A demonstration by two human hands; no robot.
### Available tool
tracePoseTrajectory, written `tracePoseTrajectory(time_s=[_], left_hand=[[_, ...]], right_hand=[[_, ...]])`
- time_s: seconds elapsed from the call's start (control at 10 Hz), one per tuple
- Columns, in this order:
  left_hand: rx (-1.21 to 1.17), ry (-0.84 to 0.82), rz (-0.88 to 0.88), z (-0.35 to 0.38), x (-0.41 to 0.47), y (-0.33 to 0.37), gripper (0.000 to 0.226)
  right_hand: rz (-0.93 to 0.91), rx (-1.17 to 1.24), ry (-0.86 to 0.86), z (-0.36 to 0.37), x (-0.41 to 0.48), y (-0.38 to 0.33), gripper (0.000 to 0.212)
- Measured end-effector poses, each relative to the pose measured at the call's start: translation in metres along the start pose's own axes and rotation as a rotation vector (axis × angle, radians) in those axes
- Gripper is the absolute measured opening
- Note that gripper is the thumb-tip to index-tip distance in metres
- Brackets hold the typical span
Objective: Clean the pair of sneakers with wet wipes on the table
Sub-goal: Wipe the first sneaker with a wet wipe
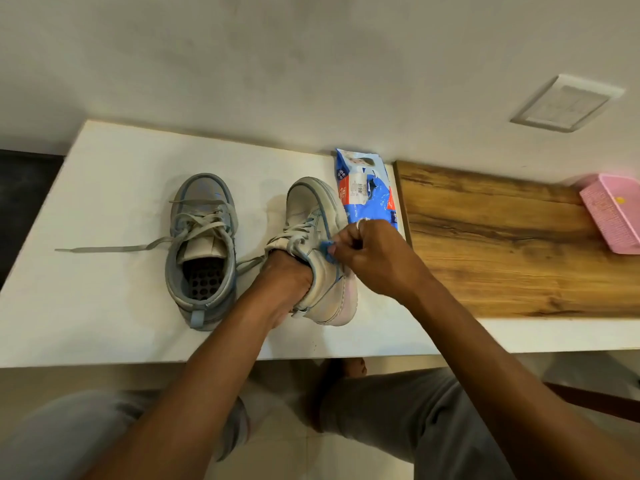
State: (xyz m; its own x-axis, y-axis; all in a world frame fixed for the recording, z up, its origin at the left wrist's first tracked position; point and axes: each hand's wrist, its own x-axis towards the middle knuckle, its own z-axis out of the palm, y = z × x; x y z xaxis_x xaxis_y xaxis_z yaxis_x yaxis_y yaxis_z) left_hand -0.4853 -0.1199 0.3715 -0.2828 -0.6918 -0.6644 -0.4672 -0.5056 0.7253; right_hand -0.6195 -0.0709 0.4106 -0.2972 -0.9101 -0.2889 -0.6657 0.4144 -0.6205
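A white table point(104, 323) stands against a pale wall, with a wooden board point(502, 244) laid over its right part. Taking the tilted shoe point(322, 271) as the landmark: nearest to the person, the left hand point(284, 289) is pushed into its opening, fingers hidden inside, probably to brace the shoe from within and tip its outer side up where it can be reached. Just right of that, the right hand point(363, 251) is bunched tightly around a small blue wipe point(327, 249), pressing it against the shoe's side near the laces, so the rubbing seems to be under way on that panel. To the left of the tilted shoe, a little apart, the second shoe point(201, 247) sits flat on its sole, apparently waiting its turn, one loose lace point(110, 249) trailing far out to the left across the table. Beyond the tilted shoe and touching or nearly touching its toe lies the blue pack of wipes point(367, 192), close enough for a fresh one; the working hand partly covers its near end. Well off to the right on the board rests a pink box point(613, 213). Nothing blocks the work, though the trailing lace could snag an arm.
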Motion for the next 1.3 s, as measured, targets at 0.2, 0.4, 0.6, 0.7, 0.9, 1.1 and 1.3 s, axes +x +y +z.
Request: tracePoseTrajectory(time_s=[0.2,0.4,0.6,0.7,0.9,1.1,1.3], left_hand=[[-0.005,0.033,0.013,0.006,0.002,0.000,0.037],[-0.041,0.042,0.014,0.006,0.005,-0.002,0.038],[-0.050,0.008,0.011,0.004,0.005,-0.005,0.038],[-0.045,-0.008,0.014,0.004,0.002,-0.002,0.037],[-0.066,0.015,0.012,0.005,0.002,-0.002,0.036],[-0.071,0.012,-0.013,0.004,0.010,-0.006,0.038],[-0.025,-0.001,0.013,0.005,0.010,-0.007,0.037]], right_hand=[[0.012,0.310,0.148,0.016,-0.025,0.019,0.006],[-0.116,0.115,0.335,0.044,-0.034,0.016,0.018],[-0.084,0.160,0.379,0.062,-0.059,0.022,0.016],[-0.097,0.163,0.397,0.064,-0.059,0.029,0.016],[0.043,0.301,0.481,0.073,-0.060,0.030,0.010],[-0.069,0.297,0.513,0.079,-0.054,0.012,0.015],[-0.070,0.233,0.503,0.087,-0.065,0.026,0.016]])
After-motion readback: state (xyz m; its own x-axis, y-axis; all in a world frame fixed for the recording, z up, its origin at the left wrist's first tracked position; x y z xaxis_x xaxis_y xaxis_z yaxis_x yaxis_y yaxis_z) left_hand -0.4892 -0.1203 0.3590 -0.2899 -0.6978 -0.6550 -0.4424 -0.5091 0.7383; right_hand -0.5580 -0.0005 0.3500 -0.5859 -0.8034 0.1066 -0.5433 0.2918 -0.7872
